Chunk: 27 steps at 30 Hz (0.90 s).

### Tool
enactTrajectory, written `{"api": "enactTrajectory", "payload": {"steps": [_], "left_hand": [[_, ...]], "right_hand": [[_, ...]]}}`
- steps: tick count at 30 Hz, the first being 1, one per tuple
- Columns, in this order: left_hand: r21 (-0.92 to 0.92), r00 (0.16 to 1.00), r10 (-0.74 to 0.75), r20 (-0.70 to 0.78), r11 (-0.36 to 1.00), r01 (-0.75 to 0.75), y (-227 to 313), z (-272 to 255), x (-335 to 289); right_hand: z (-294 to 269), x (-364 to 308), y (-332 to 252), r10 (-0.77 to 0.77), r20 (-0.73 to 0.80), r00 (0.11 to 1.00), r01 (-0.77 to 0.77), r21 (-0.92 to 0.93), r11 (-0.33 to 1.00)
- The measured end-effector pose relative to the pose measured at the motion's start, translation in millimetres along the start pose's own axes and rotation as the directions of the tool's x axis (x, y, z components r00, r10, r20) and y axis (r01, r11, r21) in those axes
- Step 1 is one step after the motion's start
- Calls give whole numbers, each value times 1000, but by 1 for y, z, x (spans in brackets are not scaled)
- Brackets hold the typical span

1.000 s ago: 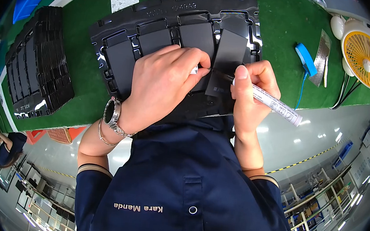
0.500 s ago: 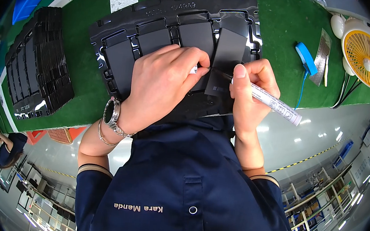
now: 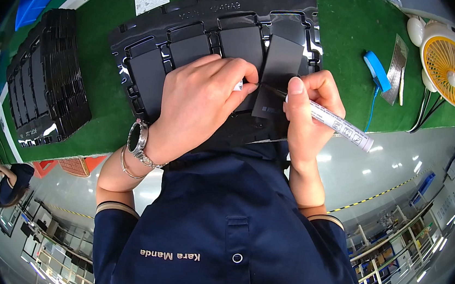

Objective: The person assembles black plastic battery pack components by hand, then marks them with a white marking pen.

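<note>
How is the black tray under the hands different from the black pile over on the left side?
The black tray is a single layer lying flat, with dark rectangular pieces in its pockets; the stack of black trays is many layers piled up. Both hands, the left hand and the right hand holding a white pen, work over the tray; nobody touches the stack. Both are black and rest on the green mat.

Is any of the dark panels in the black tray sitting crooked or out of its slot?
Yes. One dark panel near the right hand lies lifted over the black tray, not flat like its neighbours.
</note>
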<state>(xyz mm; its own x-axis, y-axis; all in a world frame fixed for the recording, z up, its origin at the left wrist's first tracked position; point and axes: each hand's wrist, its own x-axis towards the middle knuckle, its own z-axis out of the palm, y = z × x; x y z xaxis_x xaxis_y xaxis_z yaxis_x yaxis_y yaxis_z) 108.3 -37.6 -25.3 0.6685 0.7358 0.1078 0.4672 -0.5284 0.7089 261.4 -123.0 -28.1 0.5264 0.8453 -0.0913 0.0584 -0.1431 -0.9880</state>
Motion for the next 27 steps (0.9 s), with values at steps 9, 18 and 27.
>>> {"api": "enactTrajectory", "payload": {"steps": [9,18,27], "left_hand": [[15,999,-9,44,1000,8,2,-5,-1],[-205,929,-353,113,906,370,21,-32,-38],[-290,899,-388,203,853,434,47,-17,-46]], "right_hand": [[-18,0,2,2,14,1000,-6,321,947],[-50,5,-4,-1,-24,1000,10,378,926],[-59,-7,-6,53,267,962,-194,538,821]]}}
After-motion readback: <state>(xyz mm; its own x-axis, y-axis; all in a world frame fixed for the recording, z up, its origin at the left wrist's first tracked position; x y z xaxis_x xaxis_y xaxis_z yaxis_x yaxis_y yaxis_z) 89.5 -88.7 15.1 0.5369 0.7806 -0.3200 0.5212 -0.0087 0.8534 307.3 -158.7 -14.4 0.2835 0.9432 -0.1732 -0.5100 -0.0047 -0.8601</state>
